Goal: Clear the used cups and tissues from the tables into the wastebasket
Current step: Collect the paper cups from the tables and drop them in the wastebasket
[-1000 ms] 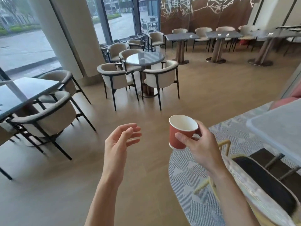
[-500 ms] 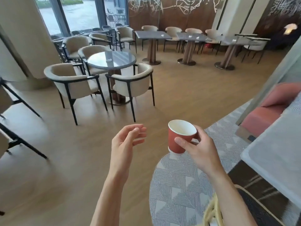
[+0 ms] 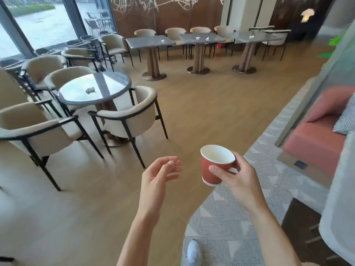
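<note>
My right hand point(image 3: 237, 176) grips a red paper cup point(image 3: 214, 166) with a white inside, held upright at chest height over the floor. My left hand point(image 3: 159, 175) hangs beside it with loosely curled fingers and holds nothing. A crumpled tissue point(image 3: 90, 90) lies on the round glass table point(image 3: 111, 81) to the left. More crumpled tissues lie on the far rectangular tables: one point(image 3: 162, 41) on the left table, two point(image 3: 197, 38) on the middle table, one point(image 3: 251, 36) on the right table. No wastebasket is in view.
Beige armchairs point(image 3: 132, 120) ring the round table. A patterned grey rug point(image 3: 230, 217) lies under my feet, with my shoe point(image 3: 194, 252) on it. A red sofa point(image 3: 318, 135) and a pale table edge point(image 3: 338, 198) stand at right. Wooden floor stretches ahead.
The view has swung right and moved forward; the round table shifted left and the far tables came closer. Both hands keep their pose, the right still holding the cup.
</note>
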The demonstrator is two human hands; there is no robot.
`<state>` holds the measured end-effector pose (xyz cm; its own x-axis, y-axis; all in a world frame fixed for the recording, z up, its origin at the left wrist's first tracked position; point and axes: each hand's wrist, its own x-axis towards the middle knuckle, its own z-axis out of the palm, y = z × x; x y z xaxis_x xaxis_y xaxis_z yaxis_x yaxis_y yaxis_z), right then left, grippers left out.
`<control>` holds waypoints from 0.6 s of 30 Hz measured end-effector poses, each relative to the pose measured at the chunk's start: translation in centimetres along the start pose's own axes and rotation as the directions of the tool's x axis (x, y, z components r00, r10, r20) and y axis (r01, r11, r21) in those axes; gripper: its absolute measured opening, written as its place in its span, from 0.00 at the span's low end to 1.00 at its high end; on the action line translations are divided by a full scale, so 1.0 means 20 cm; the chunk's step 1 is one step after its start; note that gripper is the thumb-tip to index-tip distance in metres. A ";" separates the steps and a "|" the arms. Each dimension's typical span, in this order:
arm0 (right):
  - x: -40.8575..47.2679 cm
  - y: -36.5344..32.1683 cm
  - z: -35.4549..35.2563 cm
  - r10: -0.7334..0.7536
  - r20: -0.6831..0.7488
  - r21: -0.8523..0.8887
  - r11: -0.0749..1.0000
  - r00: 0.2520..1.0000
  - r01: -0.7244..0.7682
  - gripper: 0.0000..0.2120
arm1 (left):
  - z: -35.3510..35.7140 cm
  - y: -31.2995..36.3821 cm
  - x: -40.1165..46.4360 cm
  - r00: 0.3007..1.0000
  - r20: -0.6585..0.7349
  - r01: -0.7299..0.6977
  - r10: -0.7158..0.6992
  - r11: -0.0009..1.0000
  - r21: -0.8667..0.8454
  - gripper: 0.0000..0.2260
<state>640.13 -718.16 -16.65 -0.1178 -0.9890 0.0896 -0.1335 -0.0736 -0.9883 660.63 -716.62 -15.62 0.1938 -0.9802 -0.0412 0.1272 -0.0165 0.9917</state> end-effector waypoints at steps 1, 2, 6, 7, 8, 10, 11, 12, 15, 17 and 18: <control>0.15 0.02 0.02 0.002 -0.001 0.010 1.000 1.000 -0.002 0.27 | 0.02 0.00 0.14 1.000 -0.003 0.000 0.000 1.000 0.012 0.10; 0.30 0.04 0.03 0.005 0.001 0.017 1.000 1.000 -0.005 0.26 | 0.04 0.01 0.29 1.000 -0.007 0.000 0.001 1.000 0.028 0.10; 0.90 0.01 0.09 -0.002 0.014 0.037 0.999 1.000 0.002 0.24 | 0.12 0.13 0.85 0.998 -0.035 -0.052 0.054 0.997 0.052 0.11; 1.03 -0.01 0.11 -0.013 0.020 0.034 0.999 1.000 0.012 0.25 | 0.14 0.17 0.98 0.996 -0.043 -0.073 0.075 0.996 0.051 0.11; 1.16 -0.03 0.13 -0.021 0.028 0.029 0.999 0.999 0.021 0.26 | 0.17 0.20 1.10 0.995 -0.051 -0.087 0.090 0.995 0.049 0.11; 1.38 -0.06 0.19 -0.027 0.050 0.034 0.999 0.998 0.025 0.26 | 0.20 0.23 1.31 0.994 -0.067 -0.089 0.091 0.995 0.032 0.11; 1.48 -0.07 0.22 -0.026 0.061 0.040 0.999 0.998 0.023 0.26 | 0.22 0.24 1.40 0.994 -0.073 -0.086 0.087 0.996 0.017 0.11; 1.57 -0.07 0.25 -0.025 0.069 0.045 0.999 0.997 0.021 0.25 | 0.24 0.23 1.51 0.994 -0.074 -0.082 0.082 0.997 0.000 0.10; 1.87 -0.02 0.35 -0.011 0.079 0.060 0.998 0.997 0.006 0.25 | 0.28 0.20 1.82 0.996 -0.062 -0.064 0.062 0.998 -0.029 0.09; 2.09 0.02 0.42 -0.001 0.074 0.043 0.999 0.997 -0.002 0.22 | 0.30 0.16 2.06 0.997 -0.058 -0.052 0.050 0.998 -0.031 0.10; 2.21 0.05 0.46 0.001 0.071 0.031 1.000 0.997 -0.003 0.21 | 0.31 0.14 2.18 0.998 -0.053 -0.047 0.046 0.998 -0.030 0.10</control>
<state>643.88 -763.11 -14.79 -0.0479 -0.9957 0.0797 -0.1029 -0.0744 -0.9919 663.49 -760.68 -13.89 0.2507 -0.9681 -0.0021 0.1469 0.0359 0.9885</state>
